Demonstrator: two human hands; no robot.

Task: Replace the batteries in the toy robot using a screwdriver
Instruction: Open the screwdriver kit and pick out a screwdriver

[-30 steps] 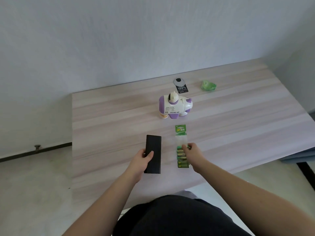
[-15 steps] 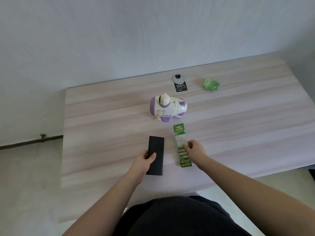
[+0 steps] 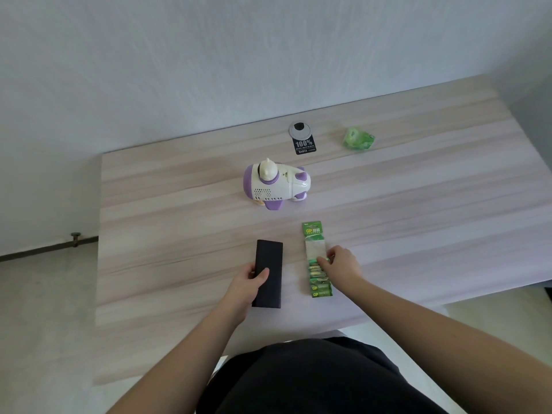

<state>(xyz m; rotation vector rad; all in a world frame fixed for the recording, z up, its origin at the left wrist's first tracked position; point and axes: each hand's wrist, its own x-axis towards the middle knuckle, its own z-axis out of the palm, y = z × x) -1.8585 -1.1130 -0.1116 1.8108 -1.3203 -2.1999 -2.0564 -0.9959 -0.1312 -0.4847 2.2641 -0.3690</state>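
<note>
Table point(image 3: 418, 234) was a pale wood-grain top pushed up against a white wall, with its left edge and near edge both in shot and the floor showing past them. Plenty of bare wood out to the right of the right hand, and a wide strip between both hands and the toy further out.

The left hand point(image 3: 249, 283) was wrapped round the near end of a flat black case point(image 3: 268, 273), thumb lying across the top face and the fingers tucked under its left side, so it was gripping the case. The case lay flat, long side running away from the person, near end close to the table's front edge. Couldn't tell what was inside it, it was closed.

Just to the right of that, the right hand point(image 3: 340, 265) sat on a green battery pack point(image 3: 317, 259), fingertips curled down and pinching at the middle of the strip, where the clear blister meets the batteries. The green header card stuck out beyond the fingers, and a few batteries still sat in the pack on the near side of the hand. The two hands were near each other but not touching.

The toy robot point(image 3: 276, 185), white with purple bits, stood upright beyond both hands, roughly between them and the wall, well apart from either. Past it was a black tag point(image 3: 304, 144) with "100%" on it lying against a round grey grommet point(image 3: 299, 130), and off to the right of those a crumpled green wrapper point(image 3: 358, 139).

Both forearms came in from the bottom, angled in toward the middle.
</note>
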